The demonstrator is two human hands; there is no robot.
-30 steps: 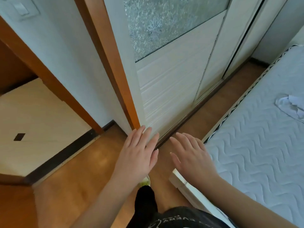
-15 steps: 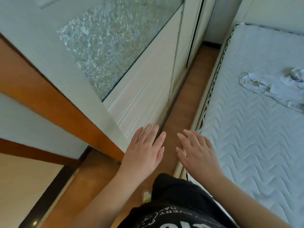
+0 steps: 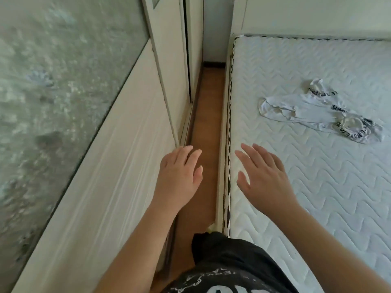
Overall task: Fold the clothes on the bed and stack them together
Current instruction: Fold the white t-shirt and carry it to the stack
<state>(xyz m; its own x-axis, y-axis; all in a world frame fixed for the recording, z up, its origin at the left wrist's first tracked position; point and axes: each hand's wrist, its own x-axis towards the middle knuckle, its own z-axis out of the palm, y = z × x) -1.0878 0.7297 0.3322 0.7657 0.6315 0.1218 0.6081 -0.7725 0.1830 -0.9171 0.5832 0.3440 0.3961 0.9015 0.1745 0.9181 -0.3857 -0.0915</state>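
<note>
A crumpled white garment with dark lettering lies unfolded on the white quilted mattress, up and to the right of my hands. My right hand hovers flat over the mattress's left edge, fingers straight and spread, holding nothing. My left hand is held out over the narrow floor strip, fingers straight, near the wardrobe door. Neither hand touches the garment.
A sliding wardrobe with a frosted patterned glass panel lines the left side. A narrow strip of wooden floor runs between it and the bed. A white headboard wall stands at the far end. My dark shirt shows at the bottom.
The view has swung right from the doorway to the bed. The garment now lies fully in view, and my right hand has come over the mattress edge.
</note>
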